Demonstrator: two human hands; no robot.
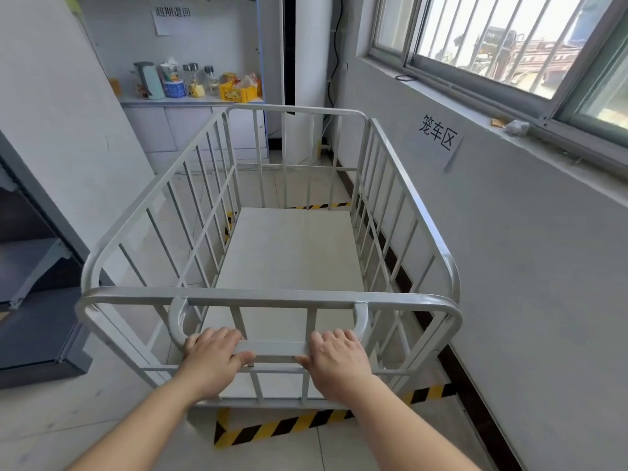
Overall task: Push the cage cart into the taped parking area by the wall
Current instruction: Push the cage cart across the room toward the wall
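Both fists wrap the handle (273, 348), L hand (212, 355) & R hand (334, 356), cart (289, 253) mostly inside tape (272, 428) by wall (509, 266): best push straight, even pressure, short nudge w/o scraping.

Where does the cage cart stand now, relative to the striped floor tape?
In the head view the cage cart stands at centre, beside the wall on the right; striped tape lies on the floor just at its near end.
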